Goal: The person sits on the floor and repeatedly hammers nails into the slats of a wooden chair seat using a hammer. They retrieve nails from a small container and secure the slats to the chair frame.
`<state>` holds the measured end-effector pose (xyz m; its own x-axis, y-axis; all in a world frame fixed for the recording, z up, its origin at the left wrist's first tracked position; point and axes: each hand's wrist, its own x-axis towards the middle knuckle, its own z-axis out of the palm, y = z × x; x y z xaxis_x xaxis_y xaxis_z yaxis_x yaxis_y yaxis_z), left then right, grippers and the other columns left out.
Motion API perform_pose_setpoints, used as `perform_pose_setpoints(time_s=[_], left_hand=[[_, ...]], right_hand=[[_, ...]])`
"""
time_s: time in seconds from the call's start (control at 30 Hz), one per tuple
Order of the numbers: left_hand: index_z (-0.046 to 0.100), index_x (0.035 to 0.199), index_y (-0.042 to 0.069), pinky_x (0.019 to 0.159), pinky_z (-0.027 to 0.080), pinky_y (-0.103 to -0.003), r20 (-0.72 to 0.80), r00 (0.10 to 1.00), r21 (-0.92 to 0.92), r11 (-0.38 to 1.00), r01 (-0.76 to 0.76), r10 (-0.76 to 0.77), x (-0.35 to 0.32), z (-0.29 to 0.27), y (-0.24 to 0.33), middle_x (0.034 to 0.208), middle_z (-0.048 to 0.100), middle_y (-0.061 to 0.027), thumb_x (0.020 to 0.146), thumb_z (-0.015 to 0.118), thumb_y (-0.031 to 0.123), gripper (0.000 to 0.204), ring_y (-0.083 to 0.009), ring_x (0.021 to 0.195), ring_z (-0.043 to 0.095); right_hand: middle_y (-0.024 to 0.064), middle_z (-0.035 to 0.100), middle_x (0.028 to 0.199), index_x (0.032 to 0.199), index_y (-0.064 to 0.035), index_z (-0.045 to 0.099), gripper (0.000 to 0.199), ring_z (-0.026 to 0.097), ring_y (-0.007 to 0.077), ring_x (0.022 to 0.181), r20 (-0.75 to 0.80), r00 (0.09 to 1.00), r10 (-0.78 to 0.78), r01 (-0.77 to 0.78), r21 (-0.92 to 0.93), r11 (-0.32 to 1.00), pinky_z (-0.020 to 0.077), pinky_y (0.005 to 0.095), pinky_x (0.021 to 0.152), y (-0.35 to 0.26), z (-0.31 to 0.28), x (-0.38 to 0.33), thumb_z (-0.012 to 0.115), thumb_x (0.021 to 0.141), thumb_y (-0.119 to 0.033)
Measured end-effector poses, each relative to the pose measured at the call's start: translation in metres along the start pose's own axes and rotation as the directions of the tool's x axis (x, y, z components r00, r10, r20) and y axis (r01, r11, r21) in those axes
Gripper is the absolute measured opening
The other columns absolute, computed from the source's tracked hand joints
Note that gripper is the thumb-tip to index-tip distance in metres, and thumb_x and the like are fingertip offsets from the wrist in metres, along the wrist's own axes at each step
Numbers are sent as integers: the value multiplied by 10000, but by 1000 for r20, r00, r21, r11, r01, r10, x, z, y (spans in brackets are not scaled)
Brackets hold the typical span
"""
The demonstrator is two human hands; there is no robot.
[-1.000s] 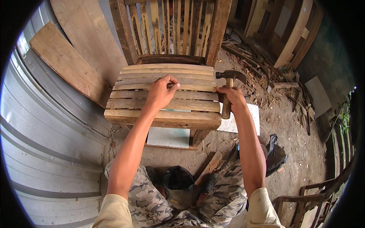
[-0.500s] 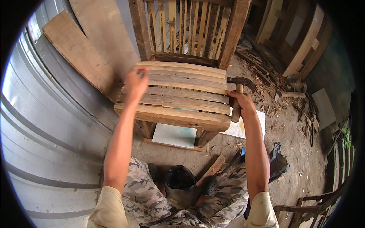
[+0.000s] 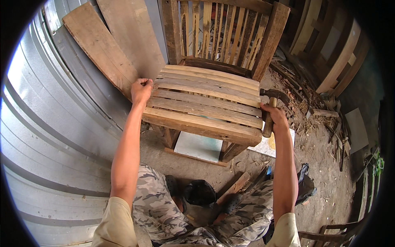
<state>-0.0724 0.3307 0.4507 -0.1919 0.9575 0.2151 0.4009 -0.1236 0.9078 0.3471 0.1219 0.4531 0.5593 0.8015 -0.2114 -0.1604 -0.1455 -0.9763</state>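
While the right hand [image 3: 279,117] grips the hammer [image 3: 271,113] by the right edge of the chair [image 3: 205,84], the left hand [image 3: 142,89], fingers curled, is at the chair's left edge; can't tell if it holds anything. Chair sits between both hands, hammer across from left hand.

Brown planks [image 3: 101,51] beside metal sheeting [image 3: 53,140].

even daylight; white glare on the metal wall [image 3: 57,152]; bowed edges, blackened corners
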Motion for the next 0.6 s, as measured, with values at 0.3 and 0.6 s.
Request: perform_pose_setpoints(time_s=[0.3,0.6], left_hand=[[633,1103,-57,764,487,-283,-22,999,-57,998,-38,37,-1,-2,1,941,686,-98,923,674,177,298,-163,846,665],[632,1091,-40,760,490,-268,8,998,-97,993,-66,67,-2,-1,0,938,681,-80,926,673,173,273,-145,830,647]], right_hand=[[140,682,912,1005,55,667,325,657,226,783,-2,1000,8,-8,12,1000,521,356,713,-3,0,9,796,778,-138],[132,682,909,987,63,671,294,651,236,780,-9,998,57,-56,76,996,533,376,716,-6,3,8,783,802,-136]])
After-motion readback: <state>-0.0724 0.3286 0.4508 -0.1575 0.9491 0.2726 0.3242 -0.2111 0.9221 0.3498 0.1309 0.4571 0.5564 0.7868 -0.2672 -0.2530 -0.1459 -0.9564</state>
